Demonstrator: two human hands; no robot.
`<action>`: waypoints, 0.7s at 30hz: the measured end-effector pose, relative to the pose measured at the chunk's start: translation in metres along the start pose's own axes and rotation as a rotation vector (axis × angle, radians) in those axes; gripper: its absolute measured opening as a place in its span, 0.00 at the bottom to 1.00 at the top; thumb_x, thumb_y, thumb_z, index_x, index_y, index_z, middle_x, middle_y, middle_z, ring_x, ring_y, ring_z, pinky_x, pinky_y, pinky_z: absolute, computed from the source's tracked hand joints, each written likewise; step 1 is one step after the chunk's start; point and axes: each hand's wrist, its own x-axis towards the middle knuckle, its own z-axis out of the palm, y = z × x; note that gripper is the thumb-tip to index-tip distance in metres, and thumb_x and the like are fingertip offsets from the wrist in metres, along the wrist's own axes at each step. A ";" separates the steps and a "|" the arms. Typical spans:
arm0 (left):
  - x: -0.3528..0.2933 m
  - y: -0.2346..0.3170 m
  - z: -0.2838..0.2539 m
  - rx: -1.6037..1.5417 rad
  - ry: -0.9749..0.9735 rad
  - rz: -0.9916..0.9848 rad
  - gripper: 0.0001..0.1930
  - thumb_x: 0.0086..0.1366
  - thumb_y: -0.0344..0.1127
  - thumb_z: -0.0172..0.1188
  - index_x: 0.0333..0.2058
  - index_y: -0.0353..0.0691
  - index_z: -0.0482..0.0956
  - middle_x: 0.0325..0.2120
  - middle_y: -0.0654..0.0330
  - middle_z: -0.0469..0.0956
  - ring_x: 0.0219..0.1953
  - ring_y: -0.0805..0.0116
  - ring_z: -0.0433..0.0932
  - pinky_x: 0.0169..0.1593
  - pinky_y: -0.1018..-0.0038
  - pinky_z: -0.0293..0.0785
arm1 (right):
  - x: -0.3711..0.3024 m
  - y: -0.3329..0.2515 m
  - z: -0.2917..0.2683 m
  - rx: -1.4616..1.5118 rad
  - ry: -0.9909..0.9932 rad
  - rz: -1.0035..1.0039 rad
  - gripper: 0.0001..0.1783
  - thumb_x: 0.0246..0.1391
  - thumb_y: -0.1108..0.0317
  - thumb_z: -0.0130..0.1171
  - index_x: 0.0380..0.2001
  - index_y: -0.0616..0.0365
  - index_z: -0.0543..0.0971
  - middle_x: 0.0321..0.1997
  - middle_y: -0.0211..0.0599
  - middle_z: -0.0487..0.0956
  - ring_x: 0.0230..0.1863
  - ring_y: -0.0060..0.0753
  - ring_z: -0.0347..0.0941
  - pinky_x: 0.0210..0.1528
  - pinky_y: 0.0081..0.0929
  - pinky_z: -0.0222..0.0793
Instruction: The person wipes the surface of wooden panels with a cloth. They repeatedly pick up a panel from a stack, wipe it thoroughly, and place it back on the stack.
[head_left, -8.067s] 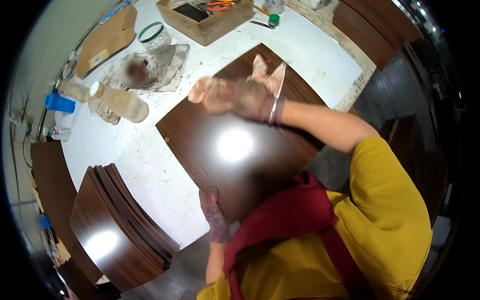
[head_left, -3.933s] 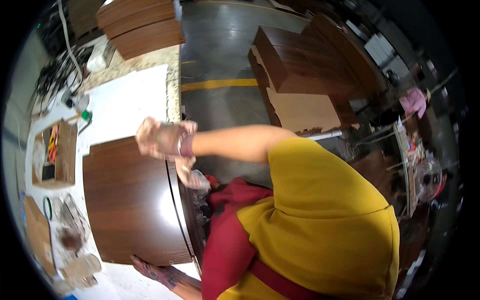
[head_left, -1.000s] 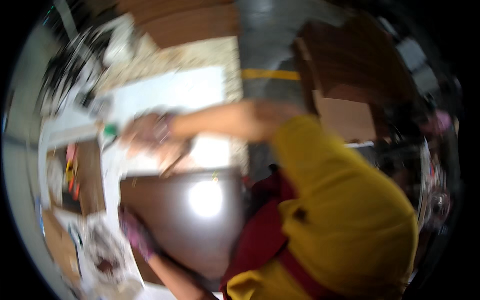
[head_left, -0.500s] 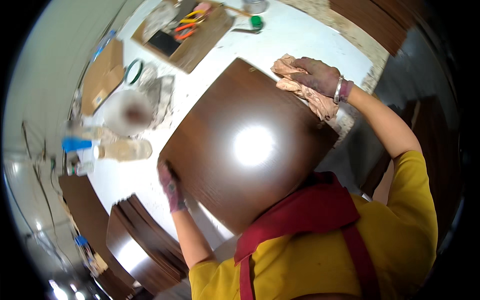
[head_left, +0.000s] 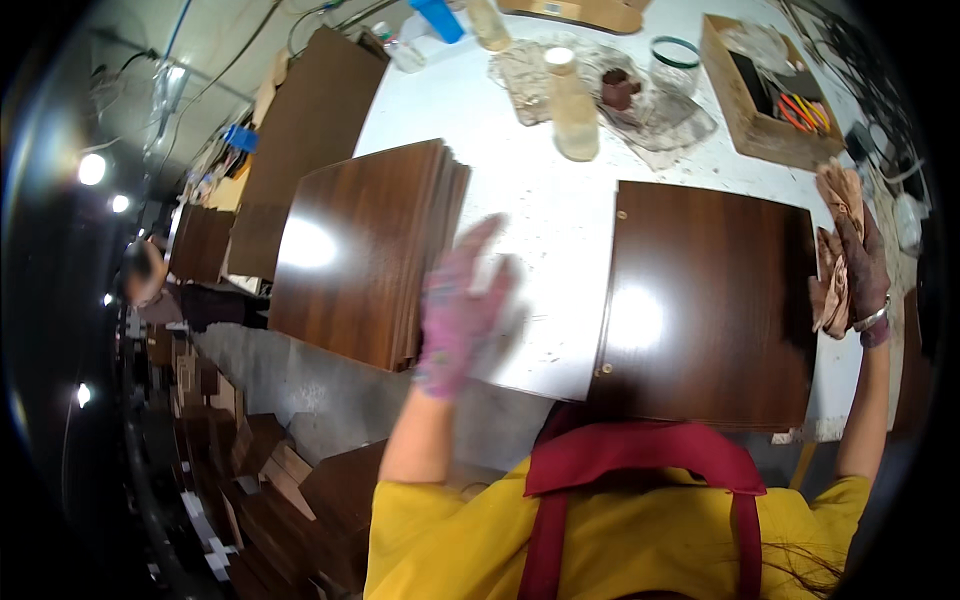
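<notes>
Wood-grain panels [head_left: 350, 260] stand stacked on the left in a woodworking workshop, where a smudged white worktable [head_left: 560, 330] holds an open box [head_left: 775, 150] with orange-handled tools [head_left: 793, 117] at far right and brown boards [head_left: 350, 490] crowd the grey floor [head_left: 325, 372] at near left.

From my remote feed I count: two hands, left hand [head_left: 460, 310] and right hand [head_left: 868, 265]; one brown panel [head_left: 715, 300]; one stack of similar panels [head_left: 355, 250], too tight for me to number; one crumpled rag [head_left: 836, 260]; one wooden box [head_left: 765, 143]; three bottles [head_left: 575, 118]; one blue container [head_left: 437, 18]; one green-rimmed jar [head_left: 675, 78]; one co-worker [head_left: 158, 300].
</notes>
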 end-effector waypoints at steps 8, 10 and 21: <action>-0.093 -0.294 -0.250 1.054 0.274 -0.637 0.27 0.68 0.52 0.48 0.56 0.36 0.69 0.52 0.43 0.72 0.58 0.45 0.67 0.60 0.60 0.65 | -0.082 0.009 0.280 -0.134 -1.109 0.103 0.27 0.54 0.44 0.58 0.46 0.56 0.77 0.37 0.37 0.81 0.35 0.30 0.77 0.40 0.29 0.73; -0.132 -0.362 -0.288 0.804 0.293 -0.741 0.31 0.68 0.57 0.45 0.56 0.36 0.68 0.52 0.39 0.71 0.58 0.42 0.67 0.58 0.58 0.66 | -0.105 0.027 0.340 -0.043 -1.247 0.110 0.32 0.55 0.38 0.54 0.46 0.57 0.77 0.38 0.39 0.81 0.37 0.32 0.77 0.42 0.31 0.73; -0.155 -0.271 -0.266 0.279 0.280 -0.703 0.20 0.68 0.51 0.53 0.33 0.38 0.78 0.24 0.53 0.76 0.31 0.63 0.75 0.37 0.72 0.69 | -0.119 -0.002 0.433 0.379 -1.171 0.490 0.27 0.56 0.61 0.61 0.54 0.66 0.72 0.51 0.39 0.77 0.48 0.27 0.73 0.53 0.26 0.68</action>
